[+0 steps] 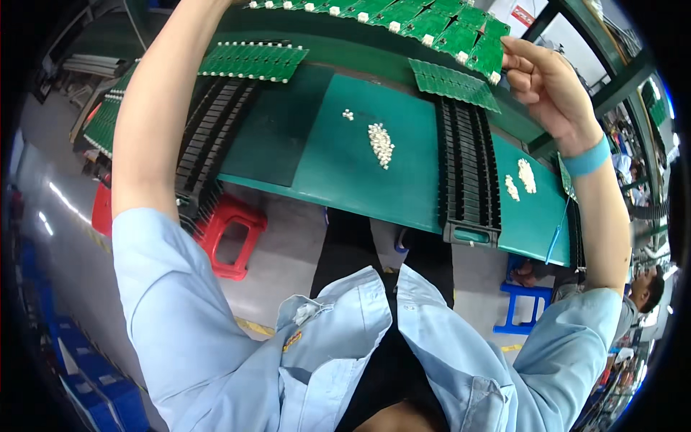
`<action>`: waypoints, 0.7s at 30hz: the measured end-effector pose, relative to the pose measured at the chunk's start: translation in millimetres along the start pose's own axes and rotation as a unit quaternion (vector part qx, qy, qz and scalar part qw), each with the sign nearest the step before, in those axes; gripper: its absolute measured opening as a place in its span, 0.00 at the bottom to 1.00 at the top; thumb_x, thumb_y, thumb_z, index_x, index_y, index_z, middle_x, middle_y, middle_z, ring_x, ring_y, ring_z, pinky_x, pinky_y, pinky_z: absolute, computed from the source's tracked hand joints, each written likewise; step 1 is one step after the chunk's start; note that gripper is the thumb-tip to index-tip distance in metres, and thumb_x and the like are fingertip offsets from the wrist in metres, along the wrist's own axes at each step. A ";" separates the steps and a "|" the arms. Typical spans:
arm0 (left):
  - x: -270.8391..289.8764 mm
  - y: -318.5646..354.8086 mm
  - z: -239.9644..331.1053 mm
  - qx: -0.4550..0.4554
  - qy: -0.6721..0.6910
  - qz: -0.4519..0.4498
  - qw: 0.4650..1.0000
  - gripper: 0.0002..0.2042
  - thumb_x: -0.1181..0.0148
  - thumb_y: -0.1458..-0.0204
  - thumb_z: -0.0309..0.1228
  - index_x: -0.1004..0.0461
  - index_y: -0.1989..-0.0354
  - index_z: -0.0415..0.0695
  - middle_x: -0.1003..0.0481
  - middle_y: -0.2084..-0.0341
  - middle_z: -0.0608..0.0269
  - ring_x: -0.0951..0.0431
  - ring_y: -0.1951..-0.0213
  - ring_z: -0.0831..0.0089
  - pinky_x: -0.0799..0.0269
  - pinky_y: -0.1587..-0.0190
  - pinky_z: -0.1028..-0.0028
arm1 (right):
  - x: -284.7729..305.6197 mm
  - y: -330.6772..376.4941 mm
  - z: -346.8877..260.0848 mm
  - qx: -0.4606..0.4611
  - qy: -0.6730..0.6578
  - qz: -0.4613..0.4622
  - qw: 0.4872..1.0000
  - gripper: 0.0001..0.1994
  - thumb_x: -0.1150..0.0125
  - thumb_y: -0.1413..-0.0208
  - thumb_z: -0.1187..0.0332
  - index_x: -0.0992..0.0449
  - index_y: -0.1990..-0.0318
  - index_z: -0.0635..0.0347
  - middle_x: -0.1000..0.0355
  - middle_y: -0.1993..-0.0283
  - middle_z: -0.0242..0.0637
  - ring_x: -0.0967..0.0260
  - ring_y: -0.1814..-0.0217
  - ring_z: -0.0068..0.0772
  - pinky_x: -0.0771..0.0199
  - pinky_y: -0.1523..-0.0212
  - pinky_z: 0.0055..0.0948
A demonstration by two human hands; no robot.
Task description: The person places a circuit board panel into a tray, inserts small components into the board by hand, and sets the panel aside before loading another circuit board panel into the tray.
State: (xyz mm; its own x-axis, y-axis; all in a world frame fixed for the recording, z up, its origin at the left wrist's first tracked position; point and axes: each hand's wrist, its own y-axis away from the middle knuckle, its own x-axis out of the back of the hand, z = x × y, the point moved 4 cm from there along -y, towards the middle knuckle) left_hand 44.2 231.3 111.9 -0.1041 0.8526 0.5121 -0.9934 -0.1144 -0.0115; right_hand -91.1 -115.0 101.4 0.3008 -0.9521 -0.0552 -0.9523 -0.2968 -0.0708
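A long green circuit board panel [410, 18] with white connectors along its near edge is held up across the top of the view. My right hand [551, 83], a blue band on its wrist, pinches the panel's right end between thumb and fingers. My left forearm [155, 108] reaches up to the panel's left end, where the top edge cuts off the hand. Below the panel, a pile of small white connectors [380, 146] lies on the green mat [324, 162], with a few loose connectors [348, 114] beside it.
Black slotted racks stand at left [216, 129] and right [468, 165], with green board panels [252, 61] [453, 85] at their far ends. More white connectors [526, 176] and a blue tool [554, 243] lie at right. Red [234, 234] and blue [522, 302] stools stand below. Another person [644, 291] sits at right.
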 end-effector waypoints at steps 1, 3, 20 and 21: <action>14.2 -6.3 -3.2 0.007 -0.005 0.010 1.000 0.10 0.39 0.53 0.28 0.28 0.84 0.39 0.38 0.91 0.67 0.48 0.90 0.82 0.55 0.88 0.82 | -1.2 -19.6 -2.4 0.004 0.006 0.006 1.000 0.08 0.44 0.47 0.71 0.27 0.69 0.69 0.27 0.74 0.39 0.37 0.83 0.17 0.47 0.88 0.08; 38.3 -19.0 -12.4 0.020 -0.017 0.028 0.999 0.10 0.39 0.53 0.29 0.28 0.84 0.39 0.37 0.91 0.67 0.47 0.89 0.82 0.54 0.88 0.82 | -7.9 -59.8 0.4 0.006 0.008 0.004 1.000 0.08 0.44 0.48 0.71 0.26 0.70 0.69 0.27 0.75 0.39 0.35 0.82 0.17 0.45 0.87 0.07; 94.9 -53.5 -97.4 0.096 -0.093 0.089 0.987 0.09 0.39 0.54 0.30 0.27 0.80 0.38 0.35 0.87 0.65 0.43 0.86 0.78 0.50 0.84 0.80 | -121.2 -230.0 159.9 -0.034 -0.025 -0.009 0.999 0.04 0.43 0.50 0.76 0.27 0.71 0.69 0.29 0.78 0.37 0.32 0.80 0.21 0.37 0.84 0.12; 94.7 -56.9 -104.4 0.101 -0.098 0.089 0.986 0.09 0.39 0.54 0.30 0.27 0.80 0.38 0.35 0.87 0.64 0.43 0.86 0.78 0.50 0.84 0.80 | -126.7 -232.8 169.3 -0.043 -0.026 0.005 0.999 0.04 0.43 0.51 0.76 0.27 0.71 0.70 0.29 0.78 0.37 0.32 0.80 0.21 0.37 0.84 0.12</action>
State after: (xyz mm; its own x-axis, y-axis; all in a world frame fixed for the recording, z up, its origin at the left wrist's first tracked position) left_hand 85.7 371.7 71.4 -0.2451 0.6967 0.6742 -0.9283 -0.3692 0.0440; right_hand 101.1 87.2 -43.7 0.2911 -0.9506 -0.1081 -0.9555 -0.2944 0.0156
